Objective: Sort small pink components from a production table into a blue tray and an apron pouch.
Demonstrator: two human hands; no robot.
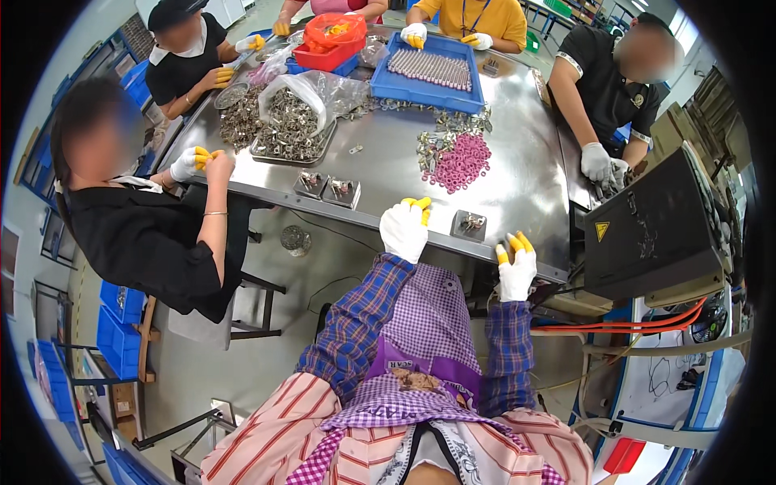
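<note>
My left hand [404, 232], in a white glove with yellow fingertips, is at the table's near edge. Its fingers are curled together, and whatever may be between them is hidden. To its right, my right hand [517, 270] is gloved the same way, thumb and fingers apart, with nothing visible in it. Between them, a small square metal block [469, 225] with a little metal part on top stands on the steel table [380, 153]. Beyond the hands lie a pile of pink rings [458, 164] and loose metal clips [432, 149].
A blue tray [440, 99] holds rows of small parts. Metal pieces [295, 121] fill a tray and bag at left, near two more blocks [327, 188]. Several co-workers sit around the table. A dark box [647, 230] with a warning sign stands right; orange hoses [622, 326] run below.
</note>
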